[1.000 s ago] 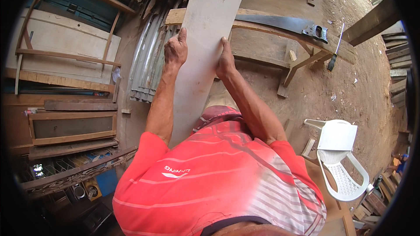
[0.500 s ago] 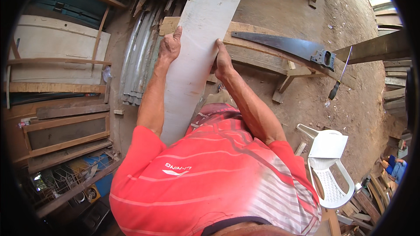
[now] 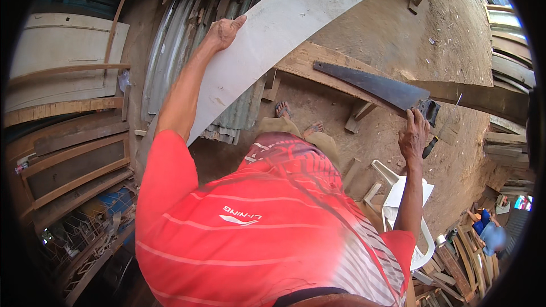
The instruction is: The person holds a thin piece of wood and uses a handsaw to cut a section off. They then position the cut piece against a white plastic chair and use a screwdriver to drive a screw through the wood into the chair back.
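My left hand [image 3: 226,33] grips the left edge of a long white board [image 3: 284,28], with its thumb on the upper face. The board slants from the lower left up toward the far right, across one end of a wooden bench [image 3: 298,59]. On the bench lies a hand saw [image 3: 364,86], its dark blade toward the middle and its black handle to the right. My right hand [image 3: 414,136] has its fingers curled on the saw where blade and handle meet; the fingertips are partly hidden. Right beside that hand is a screwdriver [image 3: 430,146] with a dark and yellow handle.
A white plastic chair [image 3: 424,253] stands at the lower right, partly behind my right forearm. Corrugated metal sheets [image 3: 168,62] and stacked wood lie to the left. Wooden frames [image 3: 79,167] lean further left. Another person [image 3: 492,233] in blue is at the far right, near scrap wood.
My right hand has let go of the board's right edge and moved right to the saw. The board, still in my left hand, has swung so its far end points more to the right.
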`<state>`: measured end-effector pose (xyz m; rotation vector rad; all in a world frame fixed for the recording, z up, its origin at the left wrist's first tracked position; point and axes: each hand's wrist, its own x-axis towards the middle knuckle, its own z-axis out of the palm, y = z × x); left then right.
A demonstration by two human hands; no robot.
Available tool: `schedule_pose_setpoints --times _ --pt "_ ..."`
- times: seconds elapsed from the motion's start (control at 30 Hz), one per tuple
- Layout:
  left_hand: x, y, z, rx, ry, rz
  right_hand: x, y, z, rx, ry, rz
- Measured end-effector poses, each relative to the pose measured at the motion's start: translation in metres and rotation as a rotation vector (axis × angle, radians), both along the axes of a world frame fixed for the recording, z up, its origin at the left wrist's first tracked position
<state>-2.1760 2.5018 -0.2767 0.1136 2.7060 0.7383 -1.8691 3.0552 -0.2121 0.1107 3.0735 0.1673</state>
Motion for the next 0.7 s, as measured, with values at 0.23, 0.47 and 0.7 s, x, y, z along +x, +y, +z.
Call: schedule_pose_setpoints --times 0.23,0.47,0.7 --pt "-0.020 0.021 -0.004 -0.085 0.063 -0.026 -0.033 0.039 -0.005 0.124 0.035 0.031" --pt "-0.037 0.060 -0.004 -0.062 0.173 -0.091 -0.035 0.063 -0.001 0.061 0.150 0.222" --pt "-0.042 0.087 -0.028 -0.054 0.215 -0.048 -0.028 0.050 0.039 0.075 0.067 0.274"
